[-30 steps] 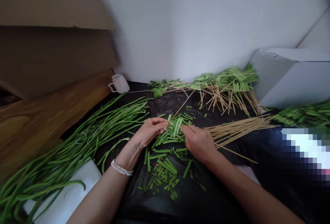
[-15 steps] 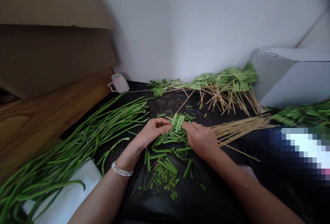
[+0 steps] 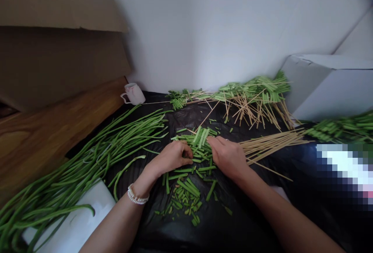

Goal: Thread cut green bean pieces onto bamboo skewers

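My right hand (image 3: 229, 156) is closed around a bamboo skewer threaded with a row of cut green bean pieces (image 3: 201, 137). The skewer's thin tip (image 3: 191, 131) sticks out to the left of the row. My left hand (image 3: 175, 156), with a beaded bracelet at the wrist, is down on a pile of cut bean pieces (image 3: 201, 155), thumb and fingers curled towards each other. Whether a piece is between its fingertips I cannot make out. More short pieces and trimmed ends (image 3: 186, 196) lie scattered nearer to me on the black plastic sheet (image 3: 233, 229).
Long whole beans (image 3: 116, 144) lie at the left, partly over a white object (image 3: 96, 202). Bare skewers (image 3: 271, 144) lie at the right. Filled skewers (image 3: 253, 89) are heaped by the wall. A mug (image 3: 134, 93), a cardboard box (image 3: 64, 51) and a white box (image 3: 329, 86) stand around.
My left hand has left the skewer's tip and moved down and slightly left onto the pile of cut bean pieces. My right hand has stayed in place with the filled skewer.
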Action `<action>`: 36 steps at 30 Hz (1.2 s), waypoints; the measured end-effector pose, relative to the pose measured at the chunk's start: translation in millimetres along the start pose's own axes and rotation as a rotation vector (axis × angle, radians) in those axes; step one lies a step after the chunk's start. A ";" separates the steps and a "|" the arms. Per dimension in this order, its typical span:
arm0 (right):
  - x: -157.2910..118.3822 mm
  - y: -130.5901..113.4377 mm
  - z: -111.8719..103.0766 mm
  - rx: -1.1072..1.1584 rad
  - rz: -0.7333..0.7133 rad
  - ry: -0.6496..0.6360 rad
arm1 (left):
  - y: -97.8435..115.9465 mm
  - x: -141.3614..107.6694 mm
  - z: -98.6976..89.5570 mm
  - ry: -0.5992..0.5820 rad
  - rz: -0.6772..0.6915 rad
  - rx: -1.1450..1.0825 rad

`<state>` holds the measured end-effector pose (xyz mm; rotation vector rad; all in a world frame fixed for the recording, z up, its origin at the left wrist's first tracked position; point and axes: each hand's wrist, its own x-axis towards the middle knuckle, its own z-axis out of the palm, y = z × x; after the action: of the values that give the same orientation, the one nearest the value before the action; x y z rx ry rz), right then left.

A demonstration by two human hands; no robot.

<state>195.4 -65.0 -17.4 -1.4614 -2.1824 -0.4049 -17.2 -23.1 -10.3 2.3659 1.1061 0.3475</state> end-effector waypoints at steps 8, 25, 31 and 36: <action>1.6 6.6 -3.2 0.017 0.013 0.159 | -4.8 3.3 -6.0 0.269 -0.076 -0.304; -0.5 -2.4 -1.2 0.015 -0.030 0.054 | -8.0 8.8 -12.5 0.385 -0.392 -1.400; -0.8 -2.4 -1.4 0.010 -0.031 0.047 | -7.1 7.8 -12.2 0.346 -0.347 -1.382; -1.0 -2.4 -0.6 0.007 -0.020 0.029 | -5.6 7.3 -12.5 0.337 -0.347 -1.381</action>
<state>193.7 -67.0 -17.5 -1.4222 -2.1754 -0.4219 -21.4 -10.2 -2.7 0.9042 0.8900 0.9942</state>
